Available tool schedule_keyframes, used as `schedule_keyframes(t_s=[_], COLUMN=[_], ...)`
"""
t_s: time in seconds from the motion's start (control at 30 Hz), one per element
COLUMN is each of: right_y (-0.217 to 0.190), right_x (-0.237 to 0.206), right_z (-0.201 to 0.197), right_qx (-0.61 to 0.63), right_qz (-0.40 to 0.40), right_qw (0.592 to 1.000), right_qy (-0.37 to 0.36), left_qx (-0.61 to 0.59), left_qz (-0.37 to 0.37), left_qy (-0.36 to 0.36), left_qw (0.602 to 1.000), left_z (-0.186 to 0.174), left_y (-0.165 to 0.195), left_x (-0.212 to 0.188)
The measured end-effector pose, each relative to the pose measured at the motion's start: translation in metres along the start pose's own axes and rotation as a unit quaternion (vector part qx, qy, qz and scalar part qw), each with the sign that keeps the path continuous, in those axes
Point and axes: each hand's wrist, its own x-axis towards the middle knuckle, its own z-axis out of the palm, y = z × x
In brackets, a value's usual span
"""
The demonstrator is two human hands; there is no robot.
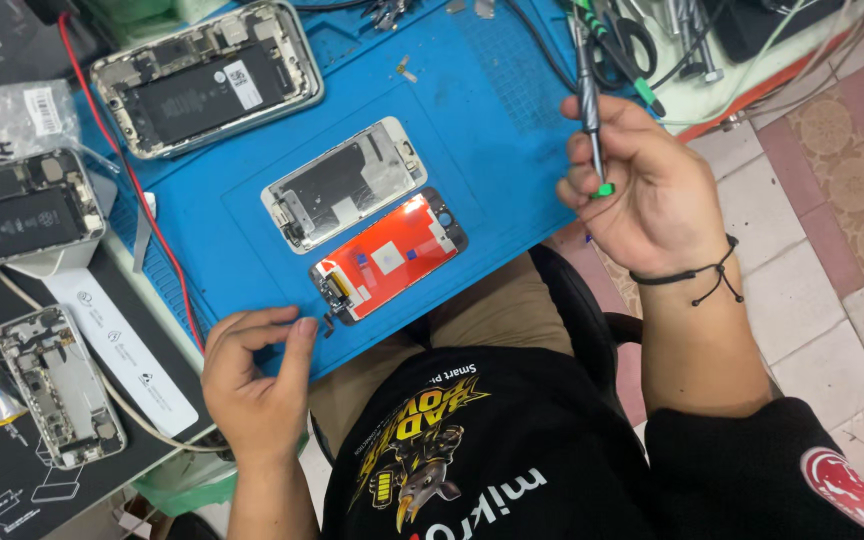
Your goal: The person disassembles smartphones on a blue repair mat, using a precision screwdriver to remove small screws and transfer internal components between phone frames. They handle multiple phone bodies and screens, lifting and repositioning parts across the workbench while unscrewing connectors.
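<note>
Pinching a tiny dark part point(328, 325) beside the red screen panel point(389, 255), left hand point(252, 375); right hand point(647, 190) grips a screwdriver point(589, 95).

Your left hand point(252, 385) lies low at the near edge, palm turned down, thumb and forefinger drawn together in a pinch with the remaining fingers curled. Your right hand point(652, 190) is raised, wrist bent back, its fingers closed in a loose fist; both forearms are bare.
</note>
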Motion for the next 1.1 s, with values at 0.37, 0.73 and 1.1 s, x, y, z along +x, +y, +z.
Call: schedule_keyframes(t_s=[0.37,0.73,1.1], right_y=[0.013,-0.052,-0.062], right_x=[-0.017,-0.007,0.088], right_z=[0.011,-0.021,-0.018], right_qx=[-0.543,-0.741,-0.862], right_qz=[-0.095,-0.313,-0.327], right_qw=[0.829,0.562,0.318], right_qy=[0.092,0.192,0.219], left_qx=[-0.01,-0.016,-0.006], left_qz=[-0.008,-0.012,-0.015], left_qy=[0.002,0.008,0.025], left_qw=[1.0,1.0,1.0], left_z=[0.003,0.007,0.01], left_y=[-0.002,0.001,0.007], left_x=[-0.004,-0.007,-0.006])
